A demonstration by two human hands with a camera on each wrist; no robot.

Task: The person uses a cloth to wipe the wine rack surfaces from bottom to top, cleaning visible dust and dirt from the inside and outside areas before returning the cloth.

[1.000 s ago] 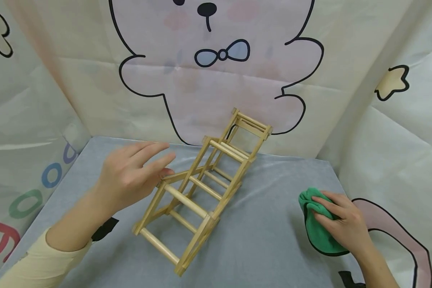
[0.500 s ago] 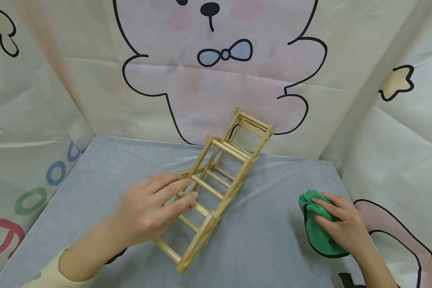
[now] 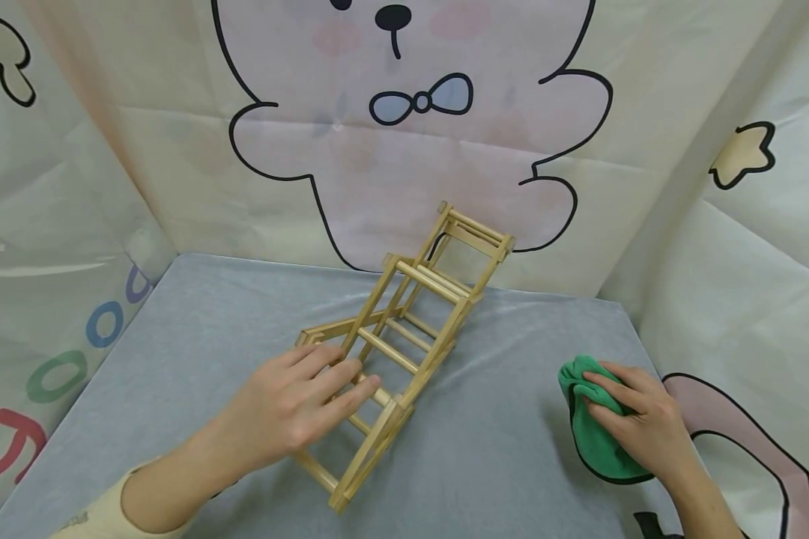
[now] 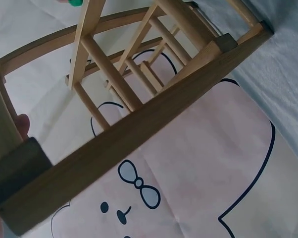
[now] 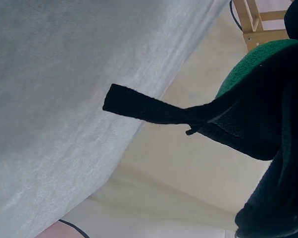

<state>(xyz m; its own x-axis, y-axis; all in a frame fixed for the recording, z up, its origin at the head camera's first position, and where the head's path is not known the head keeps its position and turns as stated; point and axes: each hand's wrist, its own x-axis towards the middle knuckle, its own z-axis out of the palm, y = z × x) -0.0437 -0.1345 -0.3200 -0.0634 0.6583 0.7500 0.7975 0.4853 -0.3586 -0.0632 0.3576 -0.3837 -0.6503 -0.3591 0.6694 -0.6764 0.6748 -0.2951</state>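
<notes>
A light wooden stepped rack (image 3: 391, 352) of slats and round rungs stands aslant on the blue-grey cloth surface. My left hand (image 3: 303, 397) lies over its near upper-left corner, fingers across the front rung; the thumb is hidden. In the left wrist view a fingertip (image 4: 23, 126) shows behind a bar (image 4: 3, 119), with skin on the near side too. Away to the right, my right hand (image 3: 647, 419) grips a bunched green cloth (image 3: 600, 442) with a dark edge. A black strip (image 5: 139, 105) sticks out from it in the right wrist view.
The blue-grey surface (image 3: 499, 419) ends at a back wall sheet (image 3: 175, 187) with a printed bear. Side sheets stand at left (image 3: 54, 247) and right (image 3: 735, 254). A black shape (image 3: 654, 525) shows at the lower right.
My left hand has come down and toward the right, from beside the rack's left bar onto its near corner. The rack, the right hand and the green cloth stay nearly put.
</notes>
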